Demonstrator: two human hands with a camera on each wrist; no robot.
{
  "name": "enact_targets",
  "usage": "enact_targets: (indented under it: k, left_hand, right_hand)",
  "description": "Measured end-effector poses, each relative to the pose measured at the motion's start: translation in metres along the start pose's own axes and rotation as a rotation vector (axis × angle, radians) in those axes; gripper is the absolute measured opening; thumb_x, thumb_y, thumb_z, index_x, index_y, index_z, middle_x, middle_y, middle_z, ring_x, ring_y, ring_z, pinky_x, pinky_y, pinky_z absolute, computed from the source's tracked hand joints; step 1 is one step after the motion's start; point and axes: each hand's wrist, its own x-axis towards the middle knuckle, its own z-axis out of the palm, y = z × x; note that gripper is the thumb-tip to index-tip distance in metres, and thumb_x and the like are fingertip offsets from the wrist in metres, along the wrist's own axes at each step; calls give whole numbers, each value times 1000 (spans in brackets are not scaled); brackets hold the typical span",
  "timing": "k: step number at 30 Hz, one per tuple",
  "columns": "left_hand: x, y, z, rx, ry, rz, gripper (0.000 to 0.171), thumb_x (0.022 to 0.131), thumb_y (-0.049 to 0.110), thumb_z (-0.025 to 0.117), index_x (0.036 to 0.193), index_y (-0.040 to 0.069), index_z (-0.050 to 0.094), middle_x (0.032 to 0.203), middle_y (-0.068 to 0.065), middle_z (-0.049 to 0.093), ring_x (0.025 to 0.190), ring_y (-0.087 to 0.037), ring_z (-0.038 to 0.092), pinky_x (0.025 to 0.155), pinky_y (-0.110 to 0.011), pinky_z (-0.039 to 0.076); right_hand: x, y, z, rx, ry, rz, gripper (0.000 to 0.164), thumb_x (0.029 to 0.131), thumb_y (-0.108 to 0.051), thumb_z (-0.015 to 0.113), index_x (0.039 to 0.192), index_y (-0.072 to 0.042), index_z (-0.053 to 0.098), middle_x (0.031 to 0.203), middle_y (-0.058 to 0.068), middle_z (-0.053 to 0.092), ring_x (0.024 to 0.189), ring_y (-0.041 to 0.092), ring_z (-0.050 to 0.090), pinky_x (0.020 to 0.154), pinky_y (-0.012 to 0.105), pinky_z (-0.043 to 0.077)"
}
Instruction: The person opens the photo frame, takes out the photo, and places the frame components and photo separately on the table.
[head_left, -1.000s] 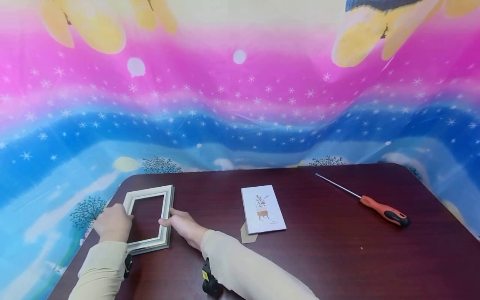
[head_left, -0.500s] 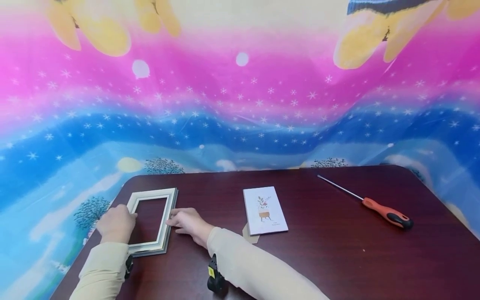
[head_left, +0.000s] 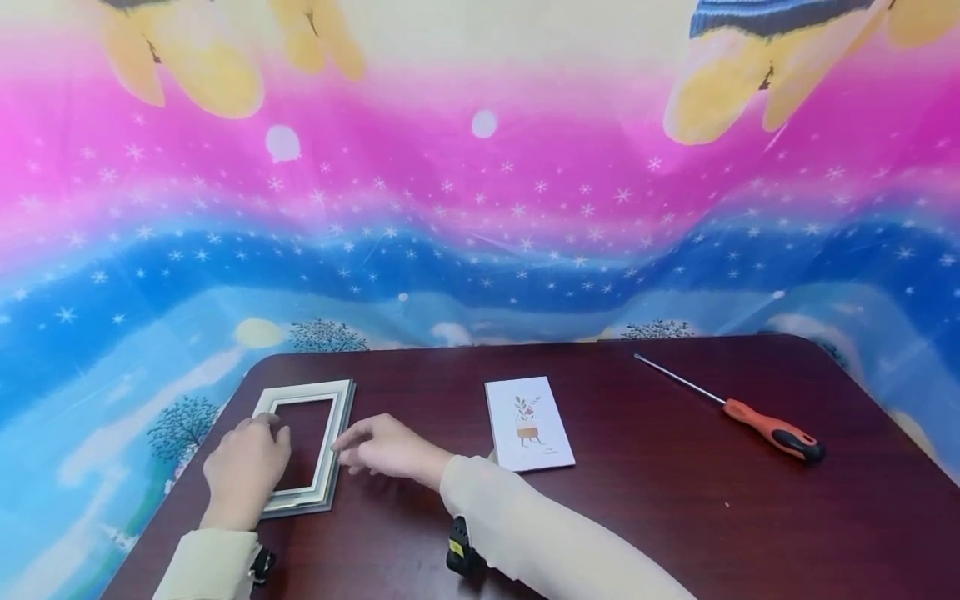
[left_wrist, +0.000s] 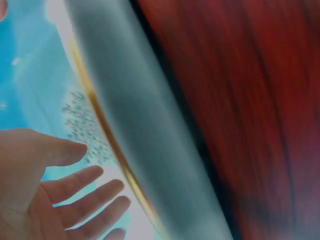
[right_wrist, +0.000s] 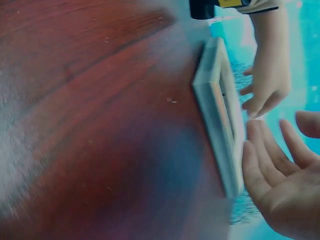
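Observation:
A cream, empty picture frame (head_left: 307,500) lies on the left of the dark table in the head view. My left hand (head_left: 246,467) hovers over or rests on its left rail; contact is not clear. In the left wrist view, the left hand (left_wrist: 75,200) has spread fingers apart from the frame side (left_wrist: 150,120). Beside the right rail is my right hand (head_left: 390,448), fingers loosely extended and holding nothing. The right wrist view shows the right hand (right_wrist: 285,180) close to the frame (right_wrist: 217,120), with the left hand (right_wrist: 267,80) above it.
A white card (head_left: 528,425) printed with a potted plant lies mid-table. To the right is a screwdriver (head_left: 772,429) with an orange and black handle. A patterned cloth backdrop (head_left: 480,208) hangs behind the table (head_left: 637,517).
My right hand has let go of the frame's right rail and drawn slightly right. The left hand has shifted right over the left rail. The frame lies lower, flat on the table.

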Motion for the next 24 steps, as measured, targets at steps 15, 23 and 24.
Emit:
enact_targets:
  k: [15,23,24]
  left_hand:
    - [-17,58,-10,-79,131,224,26,86,21,60,103,4,70,97,-21,73,88,-39,63,66,-56,53]
    - [-36,91,1,-85,72,269,25,85,26,62,104,12,70,100,-11,74,92,-31,64,70,-50,55]
    - [-37,95,2,-86,69,273,25,85,27,63,104,13,70,101,-10,74,92,-31,64,71,-50,55]
  right_hand:
    - [-59,-4,-53,-848,-126,-311,34,92,-38,53,123,-26,62,112,-9,71,98,2,62,88,28,52]
    - [-87,17,-77,-824,-83,-299,35,93,-38,53,123,-22,62,118,-6,70,98,4,62,86,32,54]
    - [-90,20,-80,-819,-78,-293,35,93,-38,53,123,-22,62,117,-6,70,96,3,62,85,32,54]
